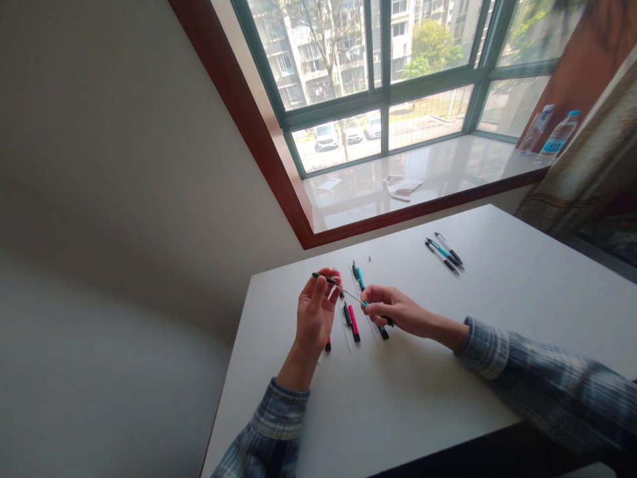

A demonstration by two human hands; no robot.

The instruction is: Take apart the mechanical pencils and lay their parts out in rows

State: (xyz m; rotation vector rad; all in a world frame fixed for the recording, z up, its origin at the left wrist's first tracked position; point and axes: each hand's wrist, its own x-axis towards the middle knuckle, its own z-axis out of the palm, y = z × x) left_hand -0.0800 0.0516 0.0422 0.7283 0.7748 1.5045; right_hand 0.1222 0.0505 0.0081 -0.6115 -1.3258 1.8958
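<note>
My left hand [314, 315] pinches a black pen top [323, 277] between thumb and fingers, above the table. A thin refill [350, 294] runs from it down to my right hand [398, 311]. The right fingers are closed round a pen barrel with a teal part [365, 304] and a black end [387, 321]. On the table below lie loose pen parts: a pink barrel [353, 322], a black clip piece [347, 313], a clear refill [345, 326] and a teal barrel [360, 276]. My hands partly cover other parts.
Three whole pens [444, 253] lie together on the white table [448, 385], right of the parts. A tiny piece [369, 259] lies near the back edge. Beyond, the window sill [358, 199] bears a cloth [402, 188] and two plastic bottles [558, 139]. A wall stands left.
</note>
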